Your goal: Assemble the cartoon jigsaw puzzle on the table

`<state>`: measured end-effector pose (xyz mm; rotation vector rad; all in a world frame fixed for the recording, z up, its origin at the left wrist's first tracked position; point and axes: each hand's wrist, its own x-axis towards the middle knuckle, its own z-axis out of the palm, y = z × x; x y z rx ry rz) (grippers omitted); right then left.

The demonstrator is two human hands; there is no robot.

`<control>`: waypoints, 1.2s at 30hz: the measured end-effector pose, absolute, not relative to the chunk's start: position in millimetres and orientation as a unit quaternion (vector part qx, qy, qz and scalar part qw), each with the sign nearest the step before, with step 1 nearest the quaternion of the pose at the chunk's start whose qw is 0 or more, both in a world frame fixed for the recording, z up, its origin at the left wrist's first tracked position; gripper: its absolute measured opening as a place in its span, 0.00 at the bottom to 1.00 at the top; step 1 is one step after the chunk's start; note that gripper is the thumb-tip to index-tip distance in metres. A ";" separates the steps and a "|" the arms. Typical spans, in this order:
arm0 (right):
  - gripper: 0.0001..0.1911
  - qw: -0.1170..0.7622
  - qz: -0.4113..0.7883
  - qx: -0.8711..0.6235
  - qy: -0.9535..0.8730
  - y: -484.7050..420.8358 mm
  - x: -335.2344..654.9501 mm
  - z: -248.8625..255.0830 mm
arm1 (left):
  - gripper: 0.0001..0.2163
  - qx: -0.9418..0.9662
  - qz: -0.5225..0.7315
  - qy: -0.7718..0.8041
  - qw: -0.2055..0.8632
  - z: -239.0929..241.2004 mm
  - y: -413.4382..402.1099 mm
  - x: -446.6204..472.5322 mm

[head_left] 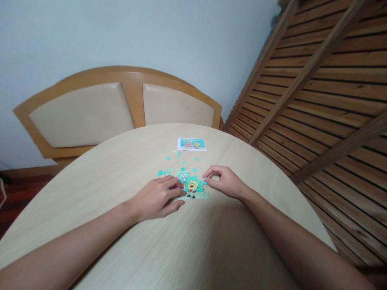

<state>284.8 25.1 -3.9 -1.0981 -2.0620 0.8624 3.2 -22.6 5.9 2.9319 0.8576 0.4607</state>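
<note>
A partly assembled jigsaw puzzle [192,188] lies on the table, showing a yellow square cartoon figure and a pale teal one on a teal ground. My left hand [159,196] rests palm down over its left side, fingers stretched out and apart, covering part of the picture. At the puzzle's right edge, my right hand [224,180] has thumb and forefinger pinched on a small teal puzzle piece [205,182], mostly hidden by the fingertips. Several loose puzzle pieces [168,158] are scattered beyond and to the left of the assembled part.
Behind the pieces lies a reference picture card [192,144] with a white border. The round pale wood table [136,249] has a padded bench back [81,114] on its far side. A slatted wooden panel [332,92] stands at the right.
</note>
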 end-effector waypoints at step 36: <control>0.06 0.244 0.243 -0.366 -0.865 22.8 294.9 0.7 | 0.13 0.948 0.155 0.275 0.029 7.0 -21.7 2.7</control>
